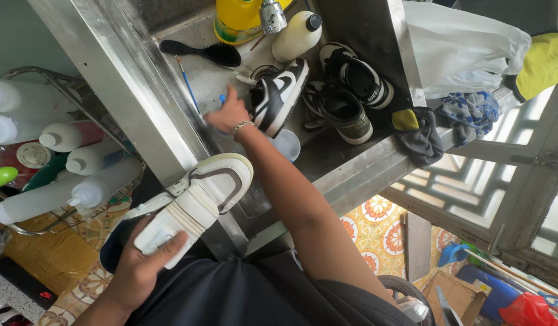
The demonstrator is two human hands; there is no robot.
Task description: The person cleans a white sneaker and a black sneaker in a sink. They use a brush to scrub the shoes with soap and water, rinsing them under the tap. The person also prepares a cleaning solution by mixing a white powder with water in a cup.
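Note:
My left hand (143, 262) grips a white sneaker (197, 196) with a grey-brown swoosh by its heel, holding it above my lap near the edge of a steel sink (134, 78). My right hand (229, 113) reaches into the sink with fingers closed around a small blue thing, partly hidden, beside a black-and-white sneaker (279, 96). Two more dark sneakers (345, 90) lie in the sink to the right. A black brush (203, 53) and a thin blue-handled tool (188, 84) rest on the sink floor near that hand.
A yellow container (236, 18), a tap (271, 15) and a cream bottle (297, 35) stand at the sink's far end. White squeeze bottles (67, 193) fill a wire rack at left. Rags (420, 136) and a plastic bag (466, 48) lie at right, above a patterned tile floor (375, 217).

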